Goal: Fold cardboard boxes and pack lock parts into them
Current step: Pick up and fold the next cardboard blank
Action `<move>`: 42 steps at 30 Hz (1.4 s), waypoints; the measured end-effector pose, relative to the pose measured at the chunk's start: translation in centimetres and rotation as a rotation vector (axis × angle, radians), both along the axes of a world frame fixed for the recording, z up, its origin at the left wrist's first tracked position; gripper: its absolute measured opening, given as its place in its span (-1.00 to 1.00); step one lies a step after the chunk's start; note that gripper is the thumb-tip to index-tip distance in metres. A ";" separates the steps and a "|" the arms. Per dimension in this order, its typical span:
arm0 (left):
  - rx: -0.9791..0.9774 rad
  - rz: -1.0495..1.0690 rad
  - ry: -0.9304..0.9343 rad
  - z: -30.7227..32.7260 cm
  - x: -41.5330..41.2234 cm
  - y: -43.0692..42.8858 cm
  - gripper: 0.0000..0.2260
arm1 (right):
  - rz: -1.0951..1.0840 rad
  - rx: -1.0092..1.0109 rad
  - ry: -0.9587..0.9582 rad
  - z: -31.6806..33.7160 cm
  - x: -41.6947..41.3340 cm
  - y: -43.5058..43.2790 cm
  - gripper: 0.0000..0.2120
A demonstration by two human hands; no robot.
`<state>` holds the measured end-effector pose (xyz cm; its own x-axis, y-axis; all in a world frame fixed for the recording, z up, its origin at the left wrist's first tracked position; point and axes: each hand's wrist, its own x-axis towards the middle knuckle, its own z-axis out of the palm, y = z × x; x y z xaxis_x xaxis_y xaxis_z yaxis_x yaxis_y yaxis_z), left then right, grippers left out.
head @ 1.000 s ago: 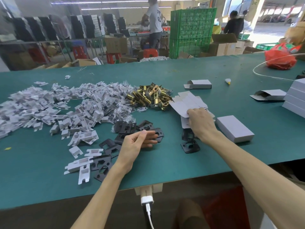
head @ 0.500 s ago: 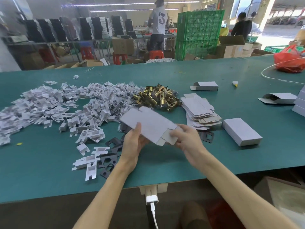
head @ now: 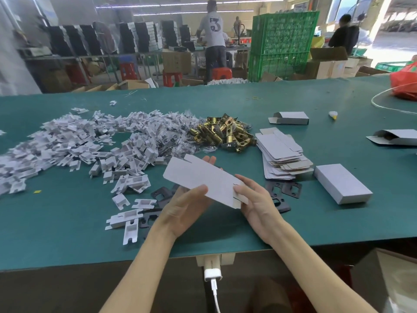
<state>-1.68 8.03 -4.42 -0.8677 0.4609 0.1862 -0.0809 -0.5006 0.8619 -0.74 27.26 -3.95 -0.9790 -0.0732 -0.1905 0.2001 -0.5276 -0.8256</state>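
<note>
— Where is the carton lying for you?

— I'm holding the flat box blank (head: 203, 179) clear of the green table (head: 67, 233), just above the black strike plates (head: 279, 190). Its long axis is running from far-left down to near-right, with the printed-side face tipped toward me.

— And the hands?

— My left hand (head: 187, 208) is pinching it near the middle: thumb on the near face, fingers spread flat behind, their tips showing past the far edge. My right hand (head: 255, 199) is gripping the near-right end, thumb on the face beside the tuck flaps. That end is the closer one, so I'm judging the right hand will be the one to start squaring it open while the left is bracing.

— Anything crowding you?

— The stack of flat blanks (head: 282, 157) is sitting just right of my hands, with a closed box (head: 340, 186) beyond it. The brass latch bolts (head: 221, 132) are lying farther back, and the white plastic inserts (head: 79, 143) are spreading off to the left.
</note>
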 end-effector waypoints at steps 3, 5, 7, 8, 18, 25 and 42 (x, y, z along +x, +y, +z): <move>-0.063 -0.042 0.058 0.1 0.2 0.2 -0.22 | 0.017 -0.048 0.007 -0.1 0.0 0.2 -0.57; -0.082 -0.059 0.063 0.0 0.3 0.3 -0.14 | 0.026 -0.044 0.011 -0.1 0.0 0.1 -0.57; -0.123 -0.051 0.065 -0.2 0.3 0.5 -0.10 | 0.028 -0.041 0.012 -0.1 0.0 0.1 -0.57; -0.145 -0.040 0.073 -0.2 0.2 0.5 -0.10 | 0.027 -0.037 0.014 -0.1 0.0 0.1 -0.58; -0.260 0.079 0.110 0.2 0.3 0.1 -0.14 | 0.034 -0.026 0.036 -0.3 0.1 0.2 -0.59; -0.289 0.093 0.148 0.6 0.6 -0.1 -0.18 | 0.087 -0.036 0.053 -0.2 0.1 0.4 -0.54; -0.230 0.070 0.081 1.0 0.7 0.4 -0.13 | 0.153 0.001 0.121 -0.2 0.4 -0.2 -0.49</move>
<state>-1.02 8.42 -3.41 -0.8855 0.4384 0.1539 0.0214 -0.2924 0.9561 -0.30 27.10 -4.17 -0.9721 -0.2233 -0.0721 0.1773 -0.4976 -0.8491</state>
